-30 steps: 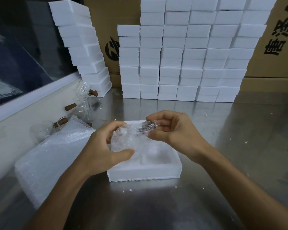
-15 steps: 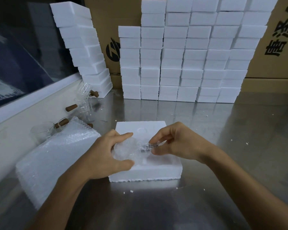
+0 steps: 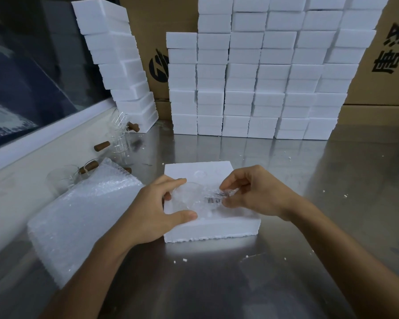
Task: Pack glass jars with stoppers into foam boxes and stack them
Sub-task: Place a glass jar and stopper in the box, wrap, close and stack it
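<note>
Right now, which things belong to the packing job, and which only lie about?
In use:
- bubble-wrapped glass jar, held by left hand and right hand
- open white foam box

Lying about:
- stacked white foam boxes
- bubble-wrap pile
- unwrapped glass jars

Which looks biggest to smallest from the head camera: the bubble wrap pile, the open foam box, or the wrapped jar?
1. Bubble wrap pile, though it lies nearer the camera.
2. Open foam box.
3. Wrapped jar, held in both hands.

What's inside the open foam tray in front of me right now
A bubble-wrapped glass jar lies in the foam tray, held by the left hand and right hand. Its dark stopper end shows through the wrap. The hollow beneath it is covered.
</note>
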`<state>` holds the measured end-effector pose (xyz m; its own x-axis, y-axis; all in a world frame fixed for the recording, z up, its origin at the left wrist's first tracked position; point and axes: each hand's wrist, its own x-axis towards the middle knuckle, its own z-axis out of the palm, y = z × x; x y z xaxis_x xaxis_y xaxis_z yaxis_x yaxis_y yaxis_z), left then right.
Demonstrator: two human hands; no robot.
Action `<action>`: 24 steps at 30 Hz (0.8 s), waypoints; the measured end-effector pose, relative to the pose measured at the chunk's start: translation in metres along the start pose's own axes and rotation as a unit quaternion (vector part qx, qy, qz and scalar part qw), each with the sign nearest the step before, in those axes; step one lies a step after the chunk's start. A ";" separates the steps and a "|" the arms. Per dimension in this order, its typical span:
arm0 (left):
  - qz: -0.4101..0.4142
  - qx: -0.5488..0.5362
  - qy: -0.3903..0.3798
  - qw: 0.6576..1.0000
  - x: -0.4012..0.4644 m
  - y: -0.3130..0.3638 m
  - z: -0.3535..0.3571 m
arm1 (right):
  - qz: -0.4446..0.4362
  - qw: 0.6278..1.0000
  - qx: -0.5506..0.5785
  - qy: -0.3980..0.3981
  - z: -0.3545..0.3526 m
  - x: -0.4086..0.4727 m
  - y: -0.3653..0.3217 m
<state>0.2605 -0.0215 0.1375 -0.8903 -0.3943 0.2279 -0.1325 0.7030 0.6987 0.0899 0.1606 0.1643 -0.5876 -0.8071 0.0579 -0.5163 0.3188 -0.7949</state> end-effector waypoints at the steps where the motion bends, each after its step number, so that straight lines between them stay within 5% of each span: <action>1: -0.002 -0.004 0.009 1.000 0.000 0.000 0.002 | 0.000 1.000 -0.005 0.001 0.000 0.001 0.001; 16: -0.028 -0.022 0.031 0.999 0.003 -0.004 0.000 | -0.015 1.000 -0.026 -0.004 -0.003 0.005 0.008; 19: -0.028 -0.058 0.037 0.997 0.003 -0.005 -0.004 | -0.003 0.997 0.051 0.064 -0.010 0.007 0.012; 22: -0.064 -0.114 0.125 0.984 0.007 -0.005 0.002 | 0.032 0.984 0.067 0.159 -0.010 0.013 0.020; 24: -0.106 -0.138 0.127 0.976 0.010 -0.009 0.007 | 0.076 0.982 0.096 0.143 -0.007 0.015 0.025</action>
<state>0.2498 -0.0278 0.1292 -0.7133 -0.6734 0.1944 -0.1486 0.4165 0.8969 0.0639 0.1601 0.1492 -0.8139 -0.5761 0.0752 -0.2981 0.3029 -0.9052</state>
